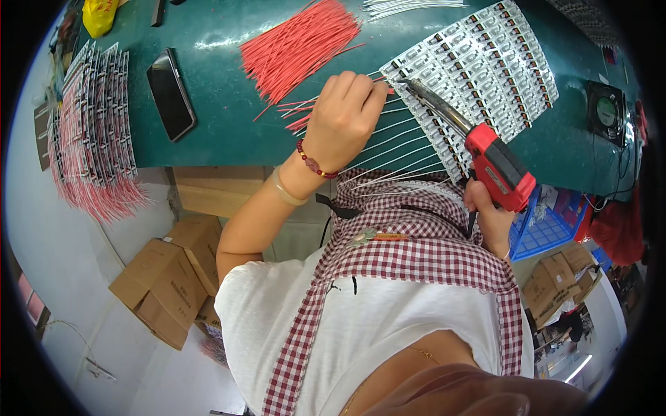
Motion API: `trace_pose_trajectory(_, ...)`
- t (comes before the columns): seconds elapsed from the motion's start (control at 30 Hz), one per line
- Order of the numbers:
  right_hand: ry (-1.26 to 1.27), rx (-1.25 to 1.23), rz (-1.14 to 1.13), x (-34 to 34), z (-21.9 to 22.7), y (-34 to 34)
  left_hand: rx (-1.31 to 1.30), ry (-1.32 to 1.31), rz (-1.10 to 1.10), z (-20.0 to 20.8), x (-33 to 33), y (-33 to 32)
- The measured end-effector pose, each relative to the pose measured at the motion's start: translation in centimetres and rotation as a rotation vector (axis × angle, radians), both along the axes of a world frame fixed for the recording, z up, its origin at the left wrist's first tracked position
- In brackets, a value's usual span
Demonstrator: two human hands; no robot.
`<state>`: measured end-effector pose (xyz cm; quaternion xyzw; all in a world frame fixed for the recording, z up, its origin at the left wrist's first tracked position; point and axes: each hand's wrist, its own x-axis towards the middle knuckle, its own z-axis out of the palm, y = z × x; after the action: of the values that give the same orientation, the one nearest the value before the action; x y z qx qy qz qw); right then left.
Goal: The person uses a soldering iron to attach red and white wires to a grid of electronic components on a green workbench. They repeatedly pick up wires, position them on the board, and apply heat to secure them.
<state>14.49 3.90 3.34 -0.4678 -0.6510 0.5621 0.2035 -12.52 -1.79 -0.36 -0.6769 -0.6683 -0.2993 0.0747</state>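
My left hand point(347, 114) is closed over a few red wires point(300, 111), whose loose ends stick out to its left. Its fingertips are at the left edge of a panel of small circuit boards point(485, 69) on the green table. In my right hand point(494, 220) is a red and black soldering gun point(501, 166), its metal tip pointing up and left to that same panel edge, close beside my left fingers. White wires point(399, 147) run out from the panel's lower left edge toward my checked apron. My left fingers hide the exact contact between wire and board.
A pile of loose red wires point(300, 43) lies beyond my left hand, with white wires point(409, 7) farther right. Left are a phone point(172, 96) and stacked wired panels point(97, 118). A small black fan point(605, 111) sits at right; a blue crate point(548, 229) and cardboard boxes point(163, 281) stand below.
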Motion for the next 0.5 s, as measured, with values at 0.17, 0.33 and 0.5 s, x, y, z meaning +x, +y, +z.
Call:
trace_pose_trajectory(0.17, -0.049, -0.032, -0.030, 0.1, -0.4, -0.5, -0.021, 0.006, -0.008, -0.1, 0.1, -0.1)
trace_pose_trajectory(0.33, -0.110, -0.011, 0.026, -0.3, 0.0, -0.3, -0.033, 0.003, -0.004, -0.3, 0.1, -0.2)
trace_pose_trajectory(0.5, -0.066, -0.001, 0.018, 0.0, -0.4, -0.4, -0.037, 0.007, 0.002, -0.3, 0.2, -0.3)
